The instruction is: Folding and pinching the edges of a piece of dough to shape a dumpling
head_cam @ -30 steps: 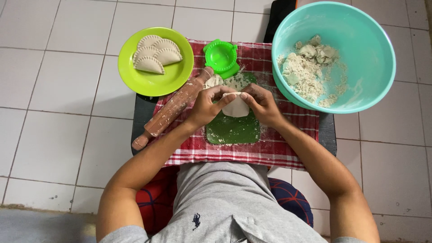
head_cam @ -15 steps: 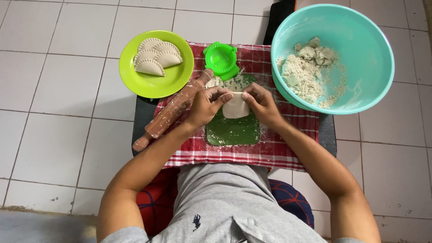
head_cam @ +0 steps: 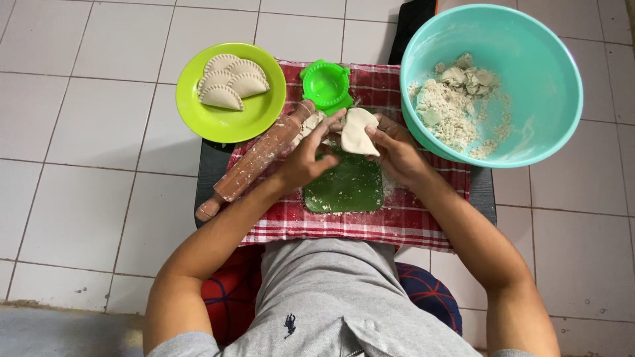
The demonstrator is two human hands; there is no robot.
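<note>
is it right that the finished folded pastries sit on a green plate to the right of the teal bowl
Not quite. The head view shows the folded pastries on the green plate, but the plate lies to the left of the teal bowl, not the right.

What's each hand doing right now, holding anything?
Left hand: fingertips pinching the edge of the flat dough round.
Right hand: closed on the same dough round, lifted above the green mat.

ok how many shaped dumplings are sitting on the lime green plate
4, overlapping in a fan on the far half of the round lime green plastic plate: pale crimped half-moon dumplings, the nearest on top; more may be hidden beneath.
</note>
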